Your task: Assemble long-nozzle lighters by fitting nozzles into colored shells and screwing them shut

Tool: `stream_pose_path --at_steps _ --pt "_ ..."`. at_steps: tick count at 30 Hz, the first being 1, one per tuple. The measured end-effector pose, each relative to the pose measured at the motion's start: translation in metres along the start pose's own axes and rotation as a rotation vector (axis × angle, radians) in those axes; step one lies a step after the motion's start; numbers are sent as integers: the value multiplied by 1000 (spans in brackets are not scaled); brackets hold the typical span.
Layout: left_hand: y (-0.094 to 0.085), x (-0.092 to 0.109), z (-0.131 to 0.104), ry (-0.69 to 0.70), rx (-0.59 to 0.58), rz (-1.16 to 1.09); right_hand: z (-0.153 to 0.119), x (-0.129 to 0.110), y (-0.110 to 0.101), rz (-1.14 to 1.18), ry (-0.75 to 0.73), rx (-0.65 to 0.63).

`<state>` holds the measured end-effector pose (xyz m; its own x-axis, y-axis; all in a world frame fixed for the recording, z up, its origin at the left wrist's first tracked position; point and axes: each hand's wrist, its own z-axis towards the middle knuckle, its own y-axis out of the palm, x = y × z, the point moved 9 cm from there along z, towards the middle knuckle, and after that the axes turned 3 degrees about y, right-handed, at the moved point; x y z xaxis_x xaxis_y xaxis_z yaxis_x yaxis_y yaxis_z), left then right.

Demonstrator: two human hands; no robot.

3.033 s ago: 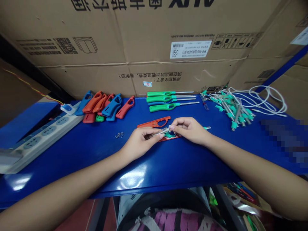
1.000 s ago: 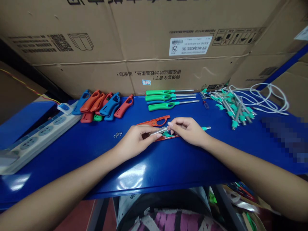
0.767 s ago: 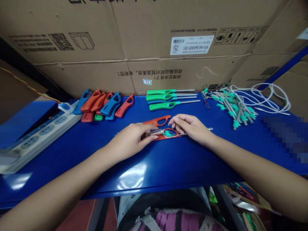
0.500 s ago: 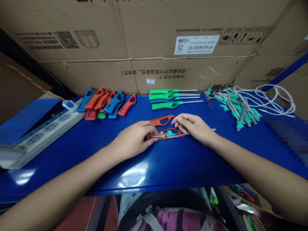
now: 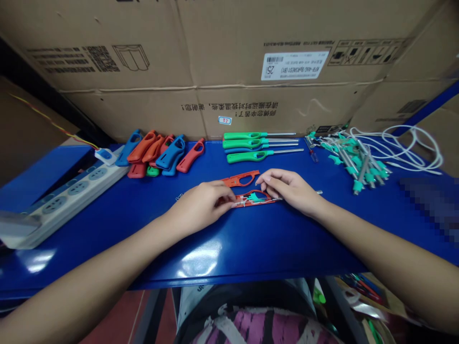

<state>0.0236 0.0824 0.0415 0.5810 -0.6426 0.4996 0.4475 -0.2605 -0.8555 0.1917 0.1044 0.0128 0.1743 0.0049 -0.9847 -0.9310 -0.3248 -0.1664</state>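
An orange lighter half-shell (image 5: 266, 202) lies on the table with its inside up. Green trigger parts (image 5: 255, 197) and thin white wires sit in it. My left hand (image 5: 206, 203) is closed over the left end of this shell, and its fingers cover what lies there. At the shell's right end, the bent fingers of my right hand (image 5: 287, 187) close on the lighter's metal tube, whose tip (image 5: 319, 192) shows beyond the hand. A second orange half-shell (image 5: 244, 179) rests just behind, between my hands, close to the left fingers.
Orange, blue and red handle shells (image 5: 172, 155) are heaped at the back left, beside a power strip (image 5: 77, 188). Several long-necked lighters (image 5: 247, 156) lie at the back middle. Metal tubes with green parts (image 5: 358, 165), a small screwdriver (image 5: 313, 155) and a white cable (image 5: 435, 153) are to the right.
My left thumb and fingers have shifted over the clear tube in the shell's left end, which showed before and is now mostly covered. My right hand has stayed in place.
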Motion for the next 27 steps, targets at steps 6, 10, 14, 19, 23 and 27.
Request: stream_pose_path --at_steps 6,10,14,19,23,27 --pt "0 0 2 -2 18 -23 -1 -3 3 -12 -4 -27" --pt "-1 0 2 -16 47 -71 -5 -9 11 -81 -51 -91" --pt "-2 1 3 -34 55 -86 -10 -11 20 -226 -136 -153" --pt "-3 4 2 -42 62 -123 -17 -16 26 -450 -261 -167" --pt "-3 6 2 -31 79 -91 -22 -26 31 -523 -364 -184" --pt "-1 5 2 -3 67 -67 -23 -28 32 -538 -377 -191"
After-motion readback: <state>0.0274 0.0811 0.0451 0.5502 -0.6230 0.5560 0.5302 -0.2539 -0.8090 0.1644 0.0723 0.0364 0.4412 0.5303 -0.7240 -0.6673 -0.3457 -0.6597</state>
